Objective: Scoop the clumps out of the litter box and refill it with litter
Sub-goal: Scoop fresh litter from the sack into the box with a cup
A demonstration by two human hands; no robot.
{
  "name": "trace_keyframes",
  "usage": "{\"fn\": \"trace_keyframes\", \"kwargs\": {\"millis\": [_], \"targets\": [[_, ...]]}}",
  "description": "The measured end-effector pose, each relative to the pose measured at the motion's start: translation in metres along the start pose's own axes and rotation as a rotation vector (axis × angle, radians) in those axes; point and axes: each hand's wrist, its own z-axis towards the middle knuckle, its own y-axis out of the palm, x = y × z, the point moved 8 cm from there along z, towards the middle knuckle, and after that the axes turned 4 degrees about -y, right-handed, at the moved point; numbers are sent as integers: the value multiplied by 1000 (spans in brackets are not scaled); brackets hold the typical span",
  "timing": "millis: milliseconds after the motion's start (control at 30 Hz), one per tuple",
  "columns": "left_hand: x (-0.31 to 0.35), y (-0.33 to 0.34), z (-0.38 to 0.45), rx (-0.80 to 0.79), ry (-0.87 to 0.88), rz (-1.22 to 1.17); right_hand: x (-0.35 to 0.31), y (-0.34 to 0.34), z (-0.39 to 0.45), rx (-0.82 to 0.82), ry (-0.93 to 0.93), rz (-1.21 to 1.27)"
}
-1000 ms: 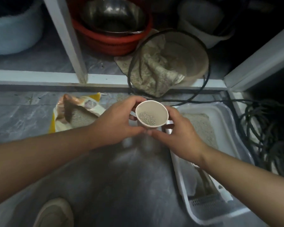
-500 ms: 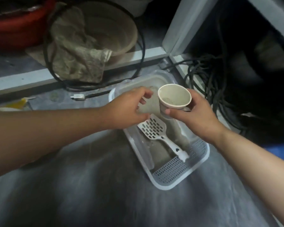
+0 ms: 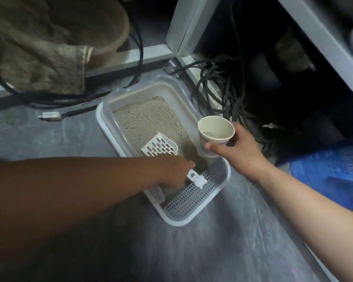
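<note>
A white litter box with a perforated grey step at its near end lies on the grey floor, holding pale litter in its far half. A white slotted scoop lies in it, handle toward me. My left hand reaches into the box and grips the scoop's handle, whose end sticks out past my fingers. My right hand holds a cream paper cup upright over the box's right rim. A little litter shows in the cup's bottom.
Black cables pile up right of the box. A brown tub with a dirty cloth sits behind a white frame rail at the back left. A blue bag lies at the right. A small plug rests left of the box.
My left hand has dropped from beside the cup down to the scoop's handle and taken hold of it. The cup has stayed in my right hand. The view has moved closer to the box.
</note>
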Motion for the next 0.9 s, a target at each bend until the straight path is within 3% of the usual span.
{"fn": "trace_keyframes", "kwargs": {"millis": [167,500,900], "targets": [[3,11,10,-31,-15,-77,0,-4,-3,-31,5,-44],[-37,-38,-12,402,54,59,27,-29,-18,-72,54,-254],[-81,-25,-37,357,119,47,36,-10,-6,-223,38,-504]]}}
